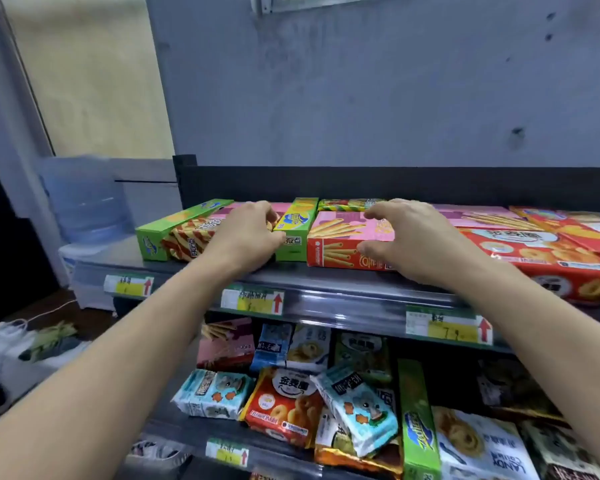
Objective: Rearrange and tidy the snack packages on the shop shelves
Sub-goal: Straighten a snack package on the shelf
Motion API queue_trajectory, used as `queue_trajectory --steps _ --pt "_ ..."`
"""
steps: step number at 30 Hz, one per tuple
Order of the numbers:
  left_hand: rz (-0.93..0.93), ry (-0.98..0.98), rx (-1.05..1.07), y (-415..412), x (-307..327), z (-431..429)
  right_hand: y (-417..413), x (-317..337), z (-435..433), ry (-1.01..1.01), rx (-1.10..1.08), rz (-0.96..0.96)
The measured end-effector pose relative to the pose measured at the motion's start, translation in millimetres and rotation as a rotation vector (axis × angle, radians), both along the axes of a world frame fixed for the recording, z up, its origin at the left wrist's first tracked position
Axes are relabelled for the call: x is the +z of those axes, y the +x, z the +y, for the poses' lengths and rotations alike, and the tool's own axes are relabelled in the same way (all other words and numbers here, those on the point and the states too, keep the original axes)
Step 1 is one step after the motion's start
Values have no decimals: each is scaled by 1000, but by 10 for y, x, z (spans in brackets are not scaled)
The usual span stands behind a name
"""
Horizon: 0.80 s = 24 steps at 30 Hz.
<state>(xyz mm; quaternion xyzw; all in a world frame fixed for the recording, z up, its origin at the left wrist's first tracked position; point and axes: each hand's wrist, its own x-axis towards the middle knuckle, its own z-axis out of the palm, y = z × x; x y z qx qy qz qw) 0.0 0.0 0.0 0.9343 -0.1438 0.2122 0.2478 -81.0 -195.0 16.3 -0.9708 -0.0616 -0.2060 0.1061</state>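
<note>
On the top shelf (326, 292) lie flat snack boxes. My left hand (246, 233) curls its fingers over a pink and striped stick-biscuit box (191, 237), between a green box (153, 237) at the far left and a narrow green and yellow box (293, 233). My right hand (406, 237) spans the pink and red stick-biscuit box (343, 240), fingers on its top and thumb against its front face. A red cookie box (548, 258) lies to the right.
The lower shelf holds a jumble of bags: blue cracker packs (212, 393), a red cookie bag (284, 407), a green box (418, 424) standing on end. Price tags (253, 301) line the shelf edges. A water bottle (84, 199) and plastic bags (32, 344) sit at left.
</note>
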Motion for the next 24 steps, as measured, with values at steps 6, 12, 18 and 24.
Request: queue_trajectory --steps 6,12,18,24 --pt "-110 152 202 273 -76 377 162 19 366 -15 17 -4" --pt "76 212 523 521 44 1272 404 44 938 -18 74 -25" --pt "188 40 333 645 -92 1682 558 24 1452 -12 141 -19" --pt "136 -76 270 747 -227 1723 555 -37 1713 -36 172 -16"
